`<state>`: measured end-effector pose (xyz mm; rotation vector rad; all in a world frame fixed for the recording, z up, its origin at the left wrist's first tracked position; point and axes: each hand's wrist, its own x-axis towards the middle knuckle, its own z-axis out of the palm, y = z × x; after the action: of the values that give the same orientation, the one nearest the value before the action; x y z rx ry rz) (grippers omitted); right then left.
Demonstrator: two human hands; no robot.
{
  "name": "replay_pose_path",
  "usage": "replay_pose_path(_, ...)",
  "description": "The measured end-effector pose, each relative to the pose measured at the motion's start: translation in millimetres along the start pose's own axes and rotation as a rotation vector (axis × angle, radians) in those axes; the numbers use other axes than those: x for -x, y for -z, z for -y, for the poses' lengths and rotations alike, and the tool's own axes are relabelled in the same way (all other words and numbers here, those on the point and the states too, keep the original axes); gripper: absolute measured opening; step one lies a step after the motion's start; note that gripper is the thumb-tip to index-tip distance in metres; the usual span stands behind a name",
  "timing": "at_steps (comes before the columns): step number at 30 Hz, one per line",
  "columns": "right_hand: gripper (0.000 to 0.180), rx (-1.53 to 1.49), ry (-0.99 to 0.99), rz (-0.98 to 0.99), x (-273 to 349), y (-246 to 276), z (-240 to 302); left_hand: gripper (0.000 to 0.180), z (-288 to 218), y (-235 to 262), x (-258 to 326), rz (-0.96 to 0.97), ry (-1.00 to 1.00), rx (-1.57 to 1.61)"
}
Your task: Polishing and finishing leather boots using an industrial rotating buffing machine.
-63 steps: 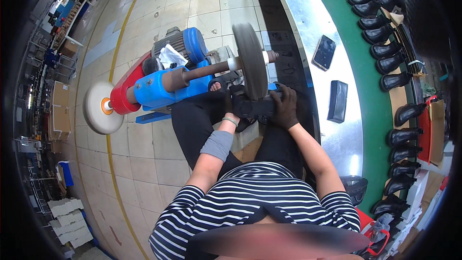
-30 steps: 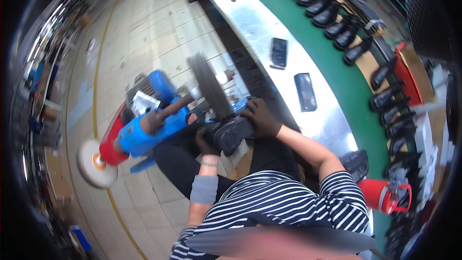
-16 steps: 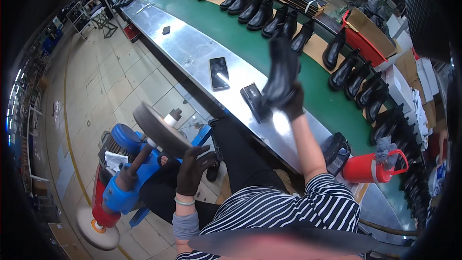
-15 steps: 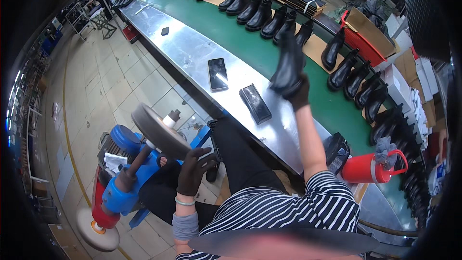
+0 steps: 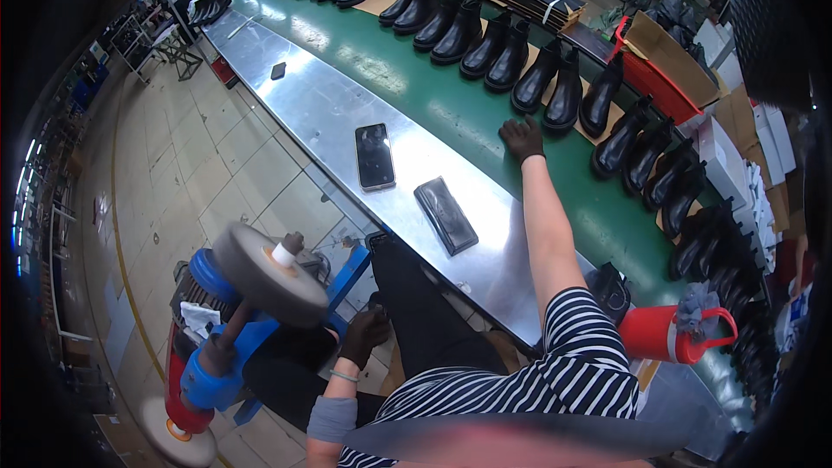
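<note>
Right hand: the gloved right hand (image 5: 522,138) reaches far out over the green belt (image 5: 451,113), fingers spread and palm down, gripping nothing; it sits just beside the boot (image 5: 563,91) nearest to it, and I cannot tell whether it touches it.
Left hand: the gloved left hand (image 5: 364,336) rests low by the person's lap, fingers curled; whether it holds anything is hidden.
Boot: black ankle boot, upright in the row (image 5: 468,26) on the far side of the belt, just right of the right hand.
Handling: likely light for its bulk, the shaft soft enough to fold under a squeeze, the sole and heel stiff; the polished leather looks slick and would show scuffs.
Where to hold: I would judge the top of the shaft, or the heel and back seam, the safest grip, rather than the shiny toe.
Edges: the steel shelf (image 5: 312,104) runs along the near side of the belt, carrying a phone (image 5: 374,156) and a dark wallet (image 5: 445,215) close to its near lip.
Open room: bare green belt lies left of the hand; neighbouring boots crowd the right.
Near side: the buffing wheel (image 5: 269,273) on the blue motor (image 5: 217,355) stands near the left knee, the red jug (image 5: 667,334) near the right elbow.
</note>
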<state>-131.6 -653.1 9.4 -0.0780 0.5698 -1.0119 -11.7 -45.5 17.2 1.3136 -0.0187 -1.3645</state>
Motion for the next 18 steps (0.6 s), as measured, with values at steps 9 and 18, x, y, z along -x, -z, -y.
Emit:
replay_pose_path(9, 0.075, 0.145, 0.069, -0.269, -68.2, -49.7, -7.5, 0.041, 9.4, 16.1, -2.7, -0.190, 0.113, 0.031)
replay_pose_path(18, 0.043, -0.072, 0.220, 0.323, -45.9, -29.2, 37.3, 0.042, 0.1, 8.0, -15.7, -0.113, 0.103, 0.000)
